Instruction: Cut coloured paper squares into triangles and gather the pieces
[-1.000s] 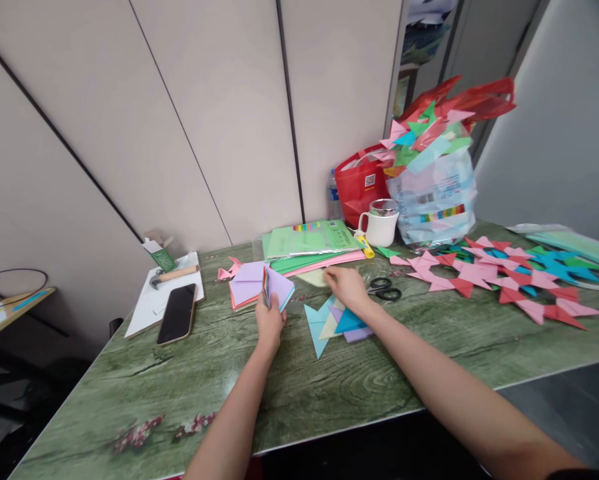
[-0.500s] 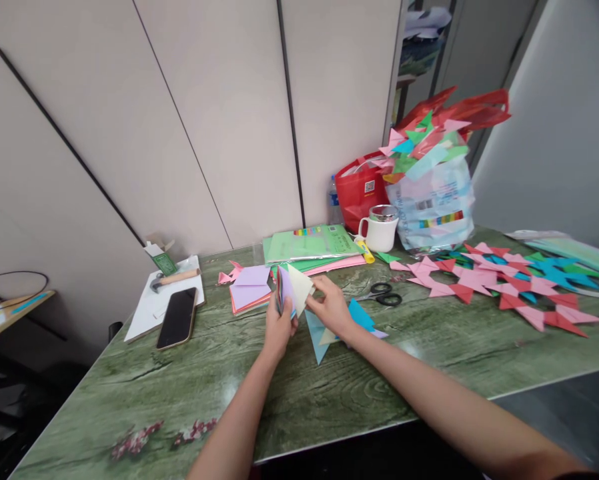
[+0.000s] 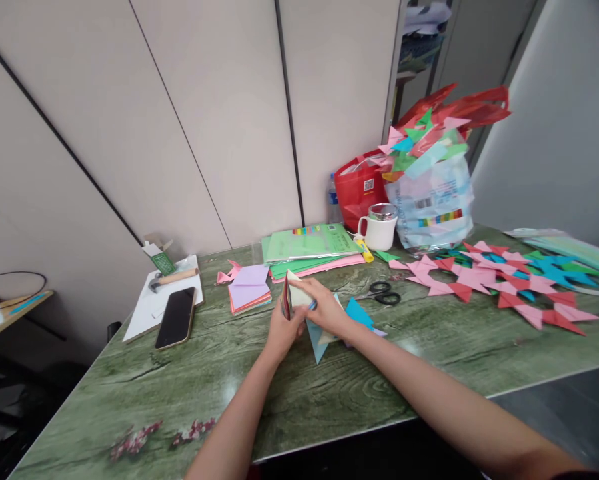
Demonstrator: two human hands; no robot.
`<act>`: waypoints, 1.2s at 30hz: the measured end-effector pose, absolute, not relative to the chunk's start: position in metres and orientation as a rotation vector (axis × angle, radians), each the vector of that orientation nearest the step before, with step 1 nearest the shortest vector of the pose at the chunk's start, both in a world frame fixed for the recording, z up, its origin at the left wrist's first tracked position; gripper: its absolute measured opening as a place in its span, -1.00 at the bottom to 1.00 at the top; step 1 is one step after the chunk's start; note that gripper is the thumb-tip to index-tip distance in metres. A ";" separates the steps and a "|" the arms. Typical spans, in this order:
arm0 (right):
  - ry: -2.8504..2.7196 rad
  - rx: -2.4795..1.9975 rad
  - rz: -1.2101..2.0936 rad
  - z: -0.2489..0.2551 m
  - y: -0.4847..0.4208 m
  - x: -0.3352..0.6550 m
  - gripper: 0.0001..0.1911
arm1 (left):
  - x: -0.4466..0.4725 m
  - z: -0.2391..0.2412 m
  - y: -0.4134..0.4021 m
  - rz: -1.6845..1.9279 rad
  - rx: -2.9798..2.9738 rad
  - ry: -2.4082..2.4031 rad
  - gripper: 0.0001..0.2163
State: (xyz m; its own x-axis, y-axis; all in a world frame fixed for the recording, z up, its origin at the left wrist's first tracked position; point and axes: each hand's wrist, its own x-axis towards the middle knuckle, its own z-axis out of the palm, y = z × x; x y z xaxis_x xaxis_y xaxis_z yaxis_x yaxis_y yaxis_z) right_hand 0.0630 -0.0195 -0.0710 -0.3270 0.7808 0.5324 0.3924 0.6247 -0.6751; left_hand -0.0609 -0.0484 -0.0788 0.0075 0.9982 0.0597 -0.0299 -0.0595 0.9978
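Between my two hands is a small stack of folded coloured papers (image 3: 297, 293), a cream sheet on the side facing right and darker red edges at the left. My left hand (image 3: 283, 330) is wrapped round the stack's lower left side. My right hand (image 3: 324, 305) grips the stack from the right, its fingers across the cream sheet. Light blue, cream and bright blue folded paper triangles (image 3: 317, 343) lie under and beside my right hand. Left of my hands sits a pile of lilac and orange paper squares (image 3: 249, 287).
Black-handled scissors (image 3: 387, 293) lie right of my hands. Behind are green paper packs (image 3: 309, 243), a white mug (image 3: 380, 230) and a bag of folded pieces (image 3: 432, 200). Pink and red folded shapes (image 3: 484, 277) spread rightward. A phone (image 3: 177, 319) and hammer (image 3: 174, 279) lie left.
My right hand has moved left and closed over the cream paper, which stood up more before. The lilac paper's face in the stack is now hidden, and my hands are closer together.
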 end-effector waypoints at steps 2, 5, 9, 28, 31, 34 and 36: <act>-2.024 -0.982 0.555 -0.065 -0.017 0.067 -0.46 | -0.062 -0.081 -0.047 1.278 1.175 1.207 -0.66; -2.117 -1.171 0.547 -0.051 -0.014 0.081 -0.56 | -0.065 -0.084 -0.043 1.295 1.080 1.299 -0.74; -2.121 -1.637 0.432 -0.032 -0.012 0.116 -0.56 | -0.072 -0.085 -0.039 1.312 0.976 1.387 -0.71; -2.243 -1.594 0.762 -0.053 -0.010 0.111 -0.35 | -0.072 -0.085 -0.040 1.365 1.047 1.392 -0.61; -2.258 -1.588 0.777 -0.056 -0.010 0.113 -0.26 | -0.071 -0.085 -0.039 1.389 1.053 1.364 -0.56; -2.244 -1.571 0.784 -0.056 -0.009 0.112 -0.32 | -0.070 -0.085 -0.039 1.396 1.060 1.349 -0.55; -2.222 -1.535 0.803 -0.056 -0.009 0.111 -0.40 | -0.070 -0.085 -0.039 1.402 1.063 1.344 -0.55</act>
State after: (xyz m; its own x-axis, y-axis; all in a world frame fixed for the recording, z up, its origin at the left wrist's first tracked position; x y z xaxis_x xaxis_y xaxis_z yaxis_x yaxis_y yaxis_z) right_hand 0.1110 -0.0087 -0.0556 -0.3697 0.9277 -0.0515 0.7465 0.2636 -0.6109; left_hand -0.0704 -0.0392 -0.0850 -0.2313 0.9729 0.0007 -0.0408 -0.0104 0.9991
